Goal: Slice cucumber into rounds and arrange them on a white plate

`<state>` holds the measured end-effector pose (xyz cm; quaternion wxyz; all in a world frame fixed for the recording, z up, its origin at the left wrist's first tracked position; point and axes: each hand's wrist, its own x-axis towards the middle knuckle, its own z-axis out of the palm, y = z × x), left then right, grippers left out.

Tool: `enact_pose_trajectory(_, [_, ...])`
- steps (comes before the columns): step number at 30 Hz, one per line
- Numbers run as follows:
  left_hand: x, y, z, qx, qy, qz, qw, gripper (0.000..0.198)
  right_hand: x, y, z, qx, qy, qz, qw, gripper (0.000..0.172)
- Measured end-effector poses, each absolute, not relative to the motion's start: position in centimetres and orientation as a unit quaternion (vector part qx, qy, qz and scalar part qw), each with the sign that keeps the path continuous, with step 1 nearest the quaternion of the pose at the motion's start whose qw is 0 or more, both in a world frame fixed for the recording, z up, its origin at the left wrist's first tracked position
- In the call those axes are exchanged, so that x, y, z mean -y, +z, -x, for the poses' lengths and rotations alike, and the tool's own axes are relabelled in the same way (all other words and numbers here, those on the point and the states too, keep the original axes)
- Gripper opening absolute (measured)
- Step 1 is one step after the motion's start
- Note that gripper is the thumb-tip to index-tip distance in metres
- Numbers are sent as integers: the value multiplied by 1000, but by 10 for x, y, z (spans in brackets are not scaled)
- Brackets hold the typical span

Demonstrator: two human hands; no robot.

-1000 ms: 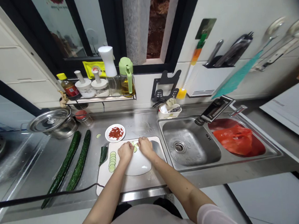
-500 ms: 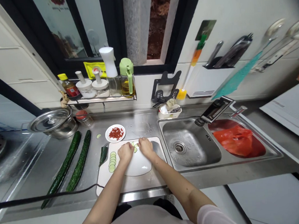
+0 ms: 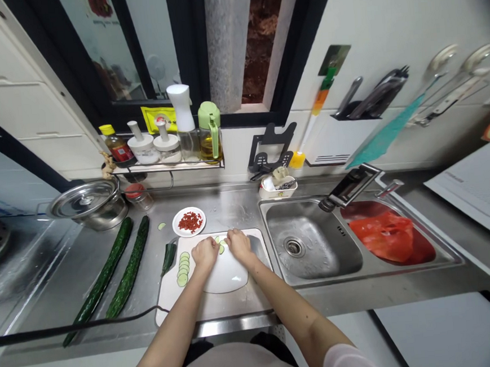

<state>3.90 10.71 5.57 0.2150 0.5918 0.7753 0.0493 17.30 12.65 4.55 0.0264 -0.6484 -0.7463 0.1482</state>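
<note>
Both hands work close together over a white plate [image 3: 227, 276] on the cutting board [image 3: 204, 305]. The left hand [image 3: 204, 253] and right hand [image 3: 238, 245] are curled, fingertips pinching at pale green cucumber slices [image 3: 221, 243] at the plate's far rim; whether either actually holds a slice I cannot tell. It looks like slices are being arranged on the plate, one at a time. The next placement would call for a light pinch, since the rounds are thin, wet and likely slippery.

A neat overlapping row of slices [image 3: 182, 267] lies on the board left of the plate, beside a dark green cucumber end [image 3: 169, 256]. Two whole cucumbers [image 3: 116, 273], long and bumpy-skinned, rest on the brushed steel counter [image 3: 238, 206]. A small dish [image 3: 189, 222] of red bits sits just behind the board.
</note>
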Motion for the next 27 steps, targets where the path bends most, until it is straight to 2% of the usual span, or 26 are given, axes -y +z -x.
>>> enact_pose_trajectory(4, [-108,54,-39,-776,51,-591,215,21,-125,47,-174,742,151,652,30,20])
enact_pose_trajectory(10, [-107,58,-39,-779,52,-586,216,22,-117,53,-180,726,147,667,81,28])
enact_pose_trajectory(21, [-102,56,-41,-787,73,-574,214,19,-86,40,-193,709,152,666,175,24])
enact_pose_trajectory(27, [-101,57,-43,-785,78,-579,206,19,-74,47,-195,703,160,665,196,24])
